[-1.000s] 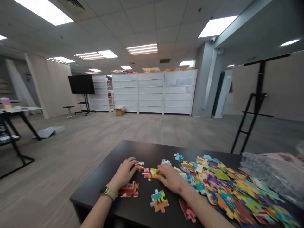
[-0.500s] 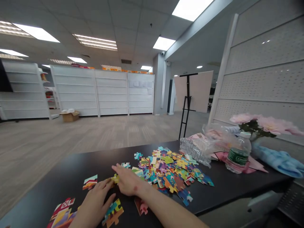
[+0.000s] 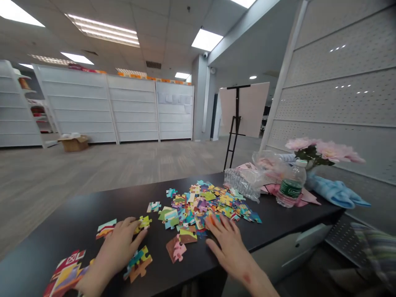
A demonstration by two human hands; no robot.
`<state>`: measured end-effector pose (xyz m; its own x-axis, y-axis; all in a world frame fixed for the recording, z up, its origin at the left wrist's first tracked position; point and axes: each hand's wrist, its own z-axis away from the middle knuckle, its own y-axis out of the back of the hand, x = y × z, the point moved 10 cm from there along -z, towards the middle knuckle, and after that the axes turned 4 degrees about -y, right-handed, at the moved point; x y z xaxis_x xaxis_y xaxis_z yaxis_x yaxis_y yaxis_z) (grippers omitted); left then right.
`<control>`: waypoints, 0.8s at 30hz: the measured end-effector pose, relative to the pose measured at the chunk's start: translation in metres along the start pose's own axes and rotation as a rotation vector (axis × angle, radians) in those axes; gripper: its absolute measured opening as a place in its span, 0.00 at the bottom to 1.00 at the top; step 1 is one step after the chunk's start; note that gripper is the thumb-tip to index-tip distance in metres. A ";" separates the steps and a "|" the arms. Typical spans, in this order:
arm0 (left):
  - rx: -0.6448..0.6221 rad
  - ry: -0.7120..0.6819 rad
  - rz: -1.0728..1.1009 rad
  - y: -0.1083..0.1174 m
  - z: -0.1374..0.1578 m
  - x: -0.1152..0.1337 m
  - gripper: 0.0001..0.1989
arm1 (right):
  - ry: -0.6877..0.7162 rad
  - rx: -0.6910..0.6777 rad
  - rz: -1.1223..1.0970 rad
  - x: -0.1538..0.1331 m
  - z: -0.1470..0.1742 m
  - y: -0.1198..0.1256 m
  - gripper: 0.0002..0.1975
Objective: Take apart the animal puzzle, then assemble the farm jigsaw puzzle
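My left hand (image 3: 119,245) lies over the table with its thumb apart and its fingertips touching a yellow-green puzzle piece (image 3: 144,223). Just beyond its knuckles is a red, white and orange piece (image 3: 106,228), partly covered. Below the thumb lie joined teal and brown pieces (image 3: 139,264). My right hand (image 3: 228,244) is spread, palm down, with its fingertips on the near edge of a heap of puzzle pieces (image 3: 204,204). Between the hands lie a brown-and-pink piece (image 3: 176,249) and a yellow-and-brown piece (image 3: 188,234). Joined red and yellow pieces (image 3: 66,274) are partly behind my left forearm.
On the black table (image 3: 102,202), a clear plastic package (image 3: 243,181), a water bottle (image 3: 291,185), a blue cloth (image 3: 337,192) and pink flowers (image 3: 331,149) stand to the right. An easel (image 3: 236,119) and white shelves (image 3: 133,109) are farther back.
My right hand has moved right, away from my left hand and the yellow-green piece, to the heap. My left hand stays by that piece. The view has turned slightly right and down.
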<state>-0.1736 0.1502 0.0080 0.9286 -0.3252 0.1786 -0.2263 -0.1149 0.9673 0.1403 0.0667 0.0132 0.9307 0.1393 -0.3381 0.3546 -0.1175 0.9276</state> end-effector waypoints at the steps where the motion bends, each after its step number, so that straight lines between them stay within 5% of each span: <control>1: 0.032 -0.007 0.001 0.002 -0.002 0.005 0.24 | -0.065 -0.007 0.045 0.027 0.006 0.000 0.28; 4: 0.091 -0.112 0.074 0.007 -0.005 0.045 0.21 | -0.137 0.008 0.075 0.079 0.014 0.004 0.32; 8: 0.055 -0.275 0.241 0.007 0.004 0.123 0.19 | -0.081 0.103 -0.093 0.100 0.015 0.018 0.37; 11: -0.020 -0.319 0.290 0.002 0.012 0.157 0.22 | -0.129 0.236 -0.164 0.119 0.019 0.032 0.34; 16: 0.020 -0.351 0.311 0.004 0.006 0.153 0.18 | -0.139 0.295 -0.225 0.131 0.026 0.036 0.19; 24: 0.009 -0.353 0.324 -0.003 0.007 0.144 0.19 | -0.148 0.382 -0.362 0.128 0.030 0.039 0.18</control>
<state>-0.0414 0.0969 0.0299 0.6538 -0.6441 0.3970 -0.4914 0.0376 0.8701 0.2763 0.0505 0.0015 0.7358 0.1008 -0.6697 0.6366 -0.4402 0.6332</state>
